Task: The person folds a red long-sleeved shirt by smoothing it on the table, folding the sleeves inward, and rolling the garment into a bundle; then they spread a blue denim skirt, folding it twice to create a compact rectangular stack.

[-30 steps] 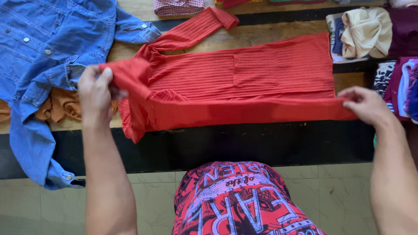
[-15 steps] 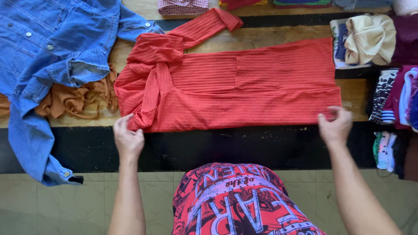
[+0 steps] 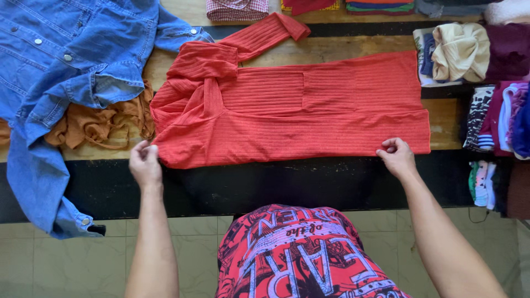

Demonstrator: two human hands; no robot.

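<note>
A red ribbed long-sleeved garment (image 3: 309,110) lies folded lengthwise on the wooden table (image 3: 441,121), with one sleeve stretched toward the back and the other crossed over its left part. My left hand (image 3: 145,164) is at the garment's near left corner, fingers pinched on the edge. My right hand (image 3: 396,156) pinches the near edge close to the right end. Both hands sit over the table's black front strip.
A blue denim shirt (image 3: 49,72) hangs over the table's left side, on top of a crumpled orange-brown cloth (image 3: 94,124). Folded and bundled clothes (image 3: 486,83) are stacked at the right. More folded pieces (image 3: 237,8) line the back edge. Tiled floor lies below.
A second ago both hands held the garment's near half up and folded it over. It now lies flat, and the hands have come back to its near edge.
</note>
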